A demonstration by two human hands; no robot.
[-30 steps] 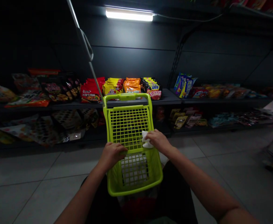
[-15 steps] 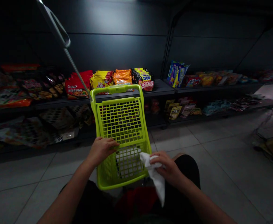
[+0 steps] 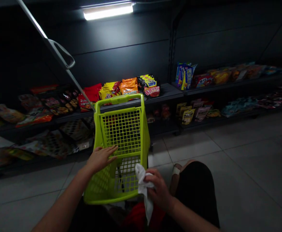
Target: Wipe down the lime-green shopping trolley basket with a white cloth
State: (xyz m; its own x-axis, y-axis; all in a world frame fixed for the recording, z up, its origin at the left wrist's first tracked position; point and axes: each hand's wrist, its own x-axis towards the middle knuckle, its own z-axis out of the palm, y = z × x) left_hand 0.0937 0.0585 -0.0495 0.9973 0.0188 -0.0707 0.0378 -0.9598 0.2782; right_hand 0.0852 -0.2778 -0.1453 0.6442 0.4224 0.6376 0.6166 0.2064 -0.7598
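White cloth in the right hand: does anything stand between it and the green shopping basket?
Nothing visible stands between them: the white cloth in the right hand hangs directly over the near end of the lime-green plastic shopping basket. The left hand rests on the basket, away from the cloth.

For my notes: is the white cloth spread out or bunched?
Bunched: the white cloth is gathered in the right hand, its end hanging loose below.

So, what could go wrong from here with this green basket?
The lime-green basket seems steadied only by the open left hand, so it could tip over. If it swings, its long metal handle might knock the snack packets on the shelf. The white cloth dangling from the right hand could also snag on the basket's grid.
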